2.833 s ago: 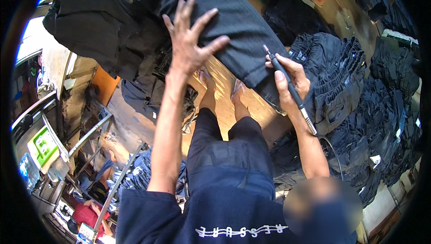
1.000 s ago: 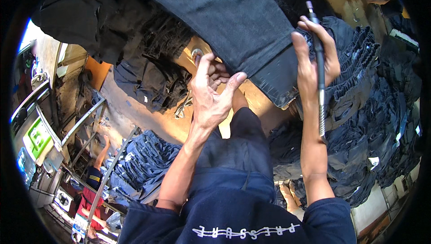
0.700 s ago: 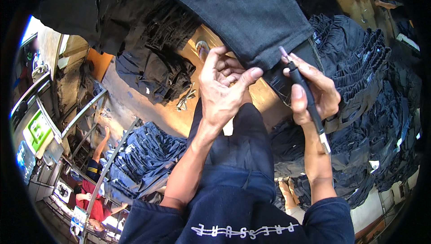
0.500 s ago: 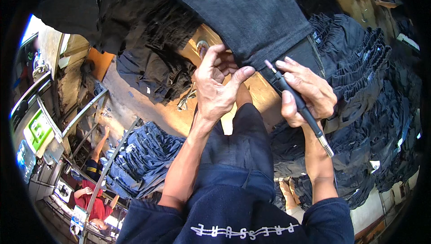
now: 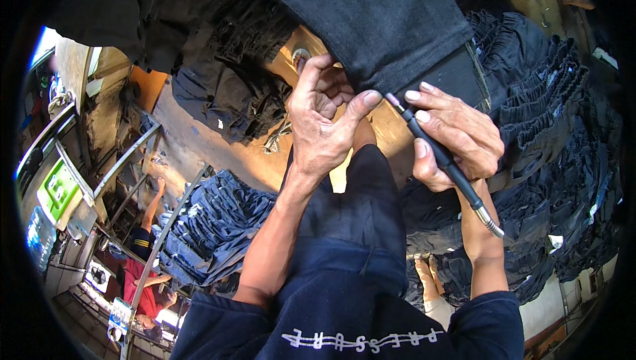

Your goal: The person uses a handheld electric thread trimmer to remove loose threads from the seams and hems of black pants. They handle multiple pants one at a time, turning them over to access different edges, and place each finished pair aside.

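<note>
1. Since half a second ago, your two hands have drawn closer together at the hem of the dark denim trouser leg (image 5: 371,22), and the tool tip now sits right beside your left thumb.
2. Head view: your left hand (image 5: 324,121) is curled, its grip pinching the lower edge of the trouser leg between thumb and bent fingers.
3. Your right hand (image 5: 454,138) has its grip wrapped tight around a slim black pen-shaped tool (image 5: 444,161); the index and middle fingers lie along the shaft near the tip.
4. That tool slants from its tip at the hem, upper left, down to a metal collar at the lower right, just past your wrist.
5. The trouser leg hangs from the top of the picture, across the wooden tabletop (image 5: 391,128), with its hem just above both hands.
6. To your right, stacks of dark folded jeans (image 5: 556,134) rise in a heap.
7. To your lower left, a pile of blue jeans (image 5: 212,227) lies beside a metal rail (image 5: 165,240).
8. Another person in a red top (image 5: 142,287) sits far lower left, well apart from you.
</note>
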A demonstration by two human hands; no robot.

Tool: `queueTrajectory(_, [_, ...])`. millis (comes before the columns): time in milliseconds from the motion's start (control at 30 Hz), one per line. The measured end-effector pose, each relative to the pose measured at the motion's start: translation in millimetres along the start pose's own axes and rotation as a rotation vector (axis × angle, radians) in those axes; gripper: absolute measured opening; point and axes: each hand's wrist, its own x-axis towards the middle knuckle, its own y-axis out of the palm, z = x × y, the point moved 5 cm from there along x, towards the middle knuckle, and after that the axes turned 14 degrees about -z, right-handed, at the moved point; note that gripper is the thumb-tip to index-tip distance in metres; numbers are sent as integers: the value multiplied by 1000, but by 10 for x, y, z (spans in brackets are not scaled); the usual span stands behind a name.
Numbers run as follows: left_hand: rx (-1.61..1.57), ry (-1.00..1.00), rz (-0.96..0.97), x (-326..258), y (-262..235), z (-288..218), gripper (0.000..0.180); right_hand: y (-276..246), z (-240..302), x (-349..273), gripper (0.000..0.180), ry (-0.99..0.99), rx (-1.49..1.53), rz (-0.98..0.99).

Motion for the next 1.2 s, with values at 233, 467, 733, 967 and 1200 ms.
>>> queueTrajectory(233, [-5,-25,6,8,3,-24,55,-14,-35,-11,28,7,-9,-38])
queueTrajectory(467, [31,-26,-2,15,0,-4,56,-44,-36,-17,29,38,-58,-37])
queueTrajectory(733, [28,-26,3,20,8,3,56,-68,-55,-31,28,56,-84,-74])
queueTrajectory(967, [30,-45,6,25,-10,15,57,-85,-62,-47,28,73,-110,-98])
queueTrajectory(1200, [38,-50,3,24,-8,17,58,-107,-64,-63,28,111,-146,-104])
